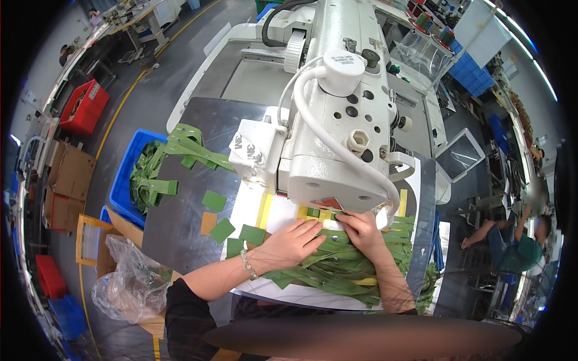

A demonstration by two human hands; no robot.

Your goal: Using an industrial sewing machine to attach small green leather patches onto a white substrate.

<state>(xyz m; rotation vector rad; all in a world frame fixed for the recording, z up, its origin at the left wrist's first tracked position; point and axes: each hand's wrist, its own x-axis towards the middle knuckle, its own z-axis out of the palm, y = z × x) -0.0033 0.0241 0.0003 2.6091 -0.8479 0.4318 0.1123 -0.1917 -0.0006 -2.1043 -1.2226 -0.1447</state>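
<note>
Beneath the head of a large white sewing machine [337,165], both of my hands rest at the front of the work plate. My left hand [294,242], with a beaded bracelet at its wrist, lies with fingers stretched flat on the white plate edge. Just right of it, my right hand [364,236] has its thumb and fingertips pressed at the end of a green strap, by a small green patch [313,212] and yellow strips. Many long green straps [343,265] lie bundled under and beside my hands. The needle area is hidden behind the machine head.
Loose green squares [223,230] and a brown square [208,223] lie on the metal table [174,231]. More straps fill a blue bin [122,186] at left. A plastic bag [129,283] sits in a carton below. Another person [521,253] sits at far right.
</note>
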